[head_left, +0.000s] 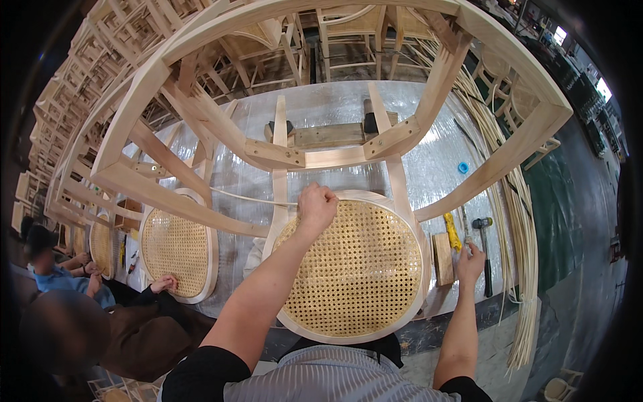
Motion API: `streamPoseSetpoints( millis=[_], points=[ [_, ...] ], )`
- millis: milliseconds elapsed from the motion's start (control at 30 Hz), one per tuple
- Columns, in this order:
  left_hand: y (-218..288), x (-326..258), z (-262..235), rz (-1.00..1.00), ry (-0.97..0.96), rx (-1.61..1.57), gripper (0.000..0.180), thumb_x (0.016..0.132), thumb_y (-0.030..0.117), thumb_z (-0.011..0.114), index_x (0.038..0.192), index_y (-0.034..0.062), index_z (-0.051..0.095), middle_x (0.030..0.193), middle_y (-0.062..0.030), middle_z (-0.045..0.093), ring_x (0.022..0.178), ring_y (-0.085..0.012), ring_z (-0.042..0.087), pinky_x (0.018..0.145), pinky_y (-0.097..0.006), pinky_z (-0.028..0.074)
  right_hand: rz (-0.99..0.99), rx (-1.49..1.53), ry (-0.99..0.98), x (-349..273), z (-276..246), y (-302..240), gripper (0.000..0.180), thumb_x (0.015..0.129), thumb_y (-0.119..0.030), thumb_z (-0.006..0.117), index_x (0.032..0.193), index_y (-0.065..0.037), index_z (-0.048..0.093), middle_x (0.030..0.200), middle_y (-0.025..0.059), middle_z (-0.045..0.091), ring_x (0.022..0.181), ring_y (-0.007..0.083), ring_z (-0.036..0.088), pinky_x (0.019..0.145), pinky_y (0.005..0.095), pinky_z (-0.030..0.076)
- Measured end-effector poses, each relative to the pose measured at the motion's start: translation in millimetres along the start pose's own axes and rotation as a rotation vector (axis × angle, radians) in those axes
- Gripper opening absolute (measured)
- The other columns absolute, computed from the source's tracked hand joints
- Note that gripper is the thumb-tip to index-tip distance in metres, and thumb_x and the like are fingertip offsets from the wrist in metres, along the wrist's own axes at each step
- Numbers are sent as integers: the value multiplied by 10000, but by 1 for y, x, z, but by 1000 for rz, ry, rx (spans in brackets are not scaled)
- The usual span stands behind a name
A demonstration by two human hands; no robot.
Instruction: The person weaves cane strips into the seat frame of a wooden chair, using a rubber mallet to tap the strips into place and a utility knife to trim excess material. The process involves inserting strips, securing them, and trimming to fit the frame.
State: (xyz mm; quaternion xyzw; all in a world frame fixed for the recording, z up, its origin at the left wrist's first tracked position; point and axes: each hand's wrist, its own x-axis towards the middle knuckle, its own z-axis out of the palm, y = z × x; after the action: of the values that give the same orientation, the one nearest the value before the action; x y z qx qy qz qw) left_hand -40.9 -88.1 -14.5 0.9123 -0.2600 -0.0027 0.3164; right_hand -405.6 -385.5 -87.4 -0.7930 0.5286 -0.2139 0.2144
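Observation:
An oval woven cane panel [351, 268] in a pale wooden seat frame [427, 258] lies before me, part of a chair on its back. My left hand [317, 209] is closed at the far edge of the panel, pinching a thin cane strip [251, 197] that trails off to the left. Beside the seat on the right, my right hand [471, 262] reaches down with its fingers apart. Its fingertips are at the near end of a slim tool [465, 224], between a yellow-handled tool [452, 232] and a hammer [485, 258]. A wooden block [443, 259] lies just left of that hand.
The chair's curved frame [495, 171] arches over the plastic-covered table [429, 100]. Long cane strips [519, 234] hang over the right edge. A blue tape ring [463, 167] lies there. At left, co-workers sit by another cane seat [177, 244]. Stacked chair frames [87, 100] fill the back left.

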Motion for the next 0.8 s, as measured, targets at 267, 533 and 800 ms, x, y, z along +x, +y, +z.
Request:
streamPoseSetpoints(
  millis=[267, 533, 800],
  points=[
    [-2, 2, 4, -41, 14, -44, 96, 819, 167, 807, 806, 73, 796, 959, -155, 701, 932, -361, 700, 854, -481, 581, -32, -66, 120, 2, -1, 18, 371, 963, -239, 736, 1275, -39, 748, 1097, 186, 698, 953, 332, 706, 871, 450, 565],
    [-2, 2, 10, -30, 12, -12, 95, 797, 172, 781, 757, 86, 782, 921, -160, 697, 912, -374, 690, 835, -490, 569, -114, -3, 90, 16, -6, 14, 302, 960, -189, 724, 1229, -55, 748, 1094, 182, 724, 974, 348, 704, 847, 458, 567],
    [-7, 4, 5, 9, 41, 8, 82, 802, 160, 780, 762, 89, 780, 923, -156, 688, 929, -384, 685, 846, -493, 564, -230, -193, -115, 46, 24, -37, 380, 947, -216, 747, 1280, -33, 728, 1121, 232, 741, 1036, 406, 721, 913, 506, 563]
  ],
)
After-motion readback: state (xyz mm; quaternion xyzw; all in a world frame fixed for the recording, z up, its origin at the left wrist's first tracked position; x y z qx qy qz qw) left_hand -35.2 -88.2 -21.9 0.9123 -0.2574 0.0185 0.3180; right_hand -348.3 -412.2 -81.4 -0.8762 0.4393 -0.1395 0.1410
